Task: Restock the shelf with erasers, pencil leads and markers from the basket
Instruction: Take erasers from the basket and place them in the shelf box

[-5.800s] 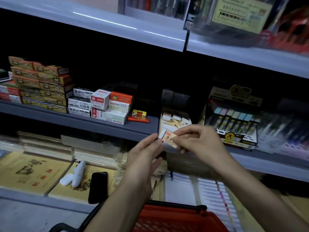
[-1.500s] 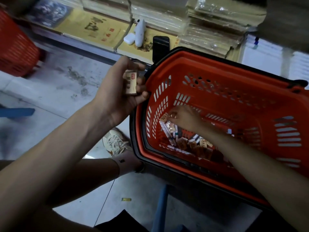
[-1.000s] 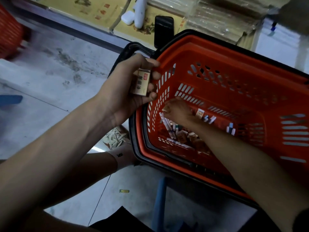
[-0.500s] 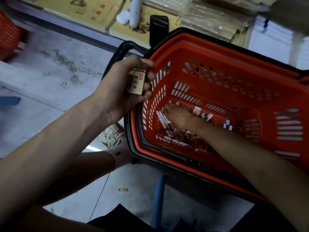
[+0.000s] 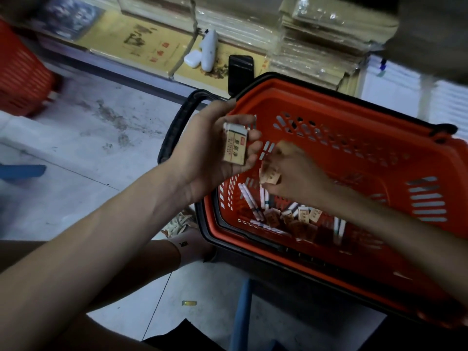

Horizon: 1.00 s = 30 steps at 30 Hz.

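An orange basket [image 5: 354,138] with a black rim and handle sits low in front of me. Its bottom holds several tan-sleeved erasers [image 5: 302,215] and white markers [image 5: 249,201]. My left hand [image 5: 210,150] hovers over the basket's left rim, shut on a small stack of erasers [image 5: 234,145] held upright. My right hand [image 5: 296,176] is above the pile, blurred, with tan erasers [image 5: 269,174] pinched in its fingers, close to the left hand.
A low shelf at the top carries yellow booklets [image 5: 136,44], wrapped paper stacks [image 5: 324,51], a black phone [image 5: 240,70] and a white device [image 5: 209,53]. Another orange basket [image 5: 20,79] stands at the far left on the grey tiled floor. My shoe [image 5: 179,221] is beside the basket.
My right hand has risen from the basket's bottom with erasers and moved toward my left hand. The left hand has kept its stack and turned it slightly.
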Available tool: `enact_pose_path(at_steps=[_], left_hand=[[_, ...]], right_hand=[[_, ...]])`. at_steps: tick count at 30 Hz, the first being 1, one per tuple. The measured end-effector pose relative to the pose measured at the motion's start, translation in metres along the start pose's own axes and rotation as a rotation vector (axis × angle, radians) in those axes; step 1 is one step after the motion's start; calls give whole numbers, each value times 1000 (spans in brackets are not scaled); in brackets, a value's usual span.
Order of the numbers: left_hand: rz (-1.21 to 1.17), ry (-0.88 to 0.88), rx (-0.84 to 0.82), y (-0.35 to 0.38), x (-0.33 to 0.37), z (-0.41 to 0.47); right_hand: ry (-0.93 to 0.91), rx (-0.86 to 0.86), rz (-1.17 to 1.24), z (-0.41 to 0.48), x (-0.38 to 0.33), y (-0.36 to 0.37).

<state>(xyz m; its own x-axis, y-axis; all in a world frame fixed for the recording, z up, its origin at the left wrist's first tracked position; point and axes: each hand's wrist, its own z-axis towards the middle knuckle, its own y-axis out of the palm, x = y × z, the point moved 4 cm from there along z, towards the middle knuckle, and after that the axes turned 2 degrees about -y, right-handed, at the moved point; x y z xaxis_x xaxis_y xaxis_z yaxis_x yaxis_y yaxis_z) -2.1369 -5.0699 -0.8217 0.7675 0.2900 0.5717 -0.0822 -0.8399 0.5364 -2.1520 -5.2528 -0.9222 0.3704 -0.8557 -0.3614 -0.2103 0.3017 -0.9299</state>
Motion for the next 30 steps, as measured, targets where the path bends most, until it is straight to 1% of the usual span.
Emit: enact_pose_path(at_steps=[1, 4, 6, 7, 9, 11, 13, 15, 17, 19, 21, 23, 24, 25, 28, 30], left_hand=[[-15, -3, 19, 2, -3, 2], [-68, 9, 101, 6, -14, 5], [-105, -19, 102, 10, -23, 4], [-105, -44, 73, 14, -26, 3], [-64, -78, -37, 23, -30, 1], [-56, -91, -129, 33, -30, -2], [-78, -108, -155, 38, -30, -3], [-67, -94, -115, 39, -27, -2], [-60, -53, -34, 32, -22, 2], [-82, -57, 9, 26, -19, 5], [-126, -96, -15, 24, -20, 5], [-147, -138, -44, 27, -24, 4], [-145, -152, -60, 29, -26, 3], [-134, -164, -82, 31, -28, 3], [-57, -170, -89, 34, -34, 5], [-21, -151, -48, 33, -36, 7]], right_hand=[[28, 50, 15, -10, -7, -31], [36, 177, -59, -31, -37, -110], [28, 228, -5, -33, -56, -141], [18, 232, 35, -30, -65, -149], [1, 206, 103, -22, -78, -150], [-16, 135, 62, -11, -87, -139], [-10, 81, 47, -8, -87, -128], [39, 139, 261, -13, -78, -126], [107, 293, 510, -27, -60, -126], [252, 402, 684, -42, -32, -115], [429, 416, 785, -50, -4, -88], [542, 361, 798, -48, 19, -53], [566, 308, 745, -45, 32, -33], [572, 225, 643, -41, 44, -12], [563, -117, 162, -31, 85, 46], [550, -307, -23, -32, 105, 76]])
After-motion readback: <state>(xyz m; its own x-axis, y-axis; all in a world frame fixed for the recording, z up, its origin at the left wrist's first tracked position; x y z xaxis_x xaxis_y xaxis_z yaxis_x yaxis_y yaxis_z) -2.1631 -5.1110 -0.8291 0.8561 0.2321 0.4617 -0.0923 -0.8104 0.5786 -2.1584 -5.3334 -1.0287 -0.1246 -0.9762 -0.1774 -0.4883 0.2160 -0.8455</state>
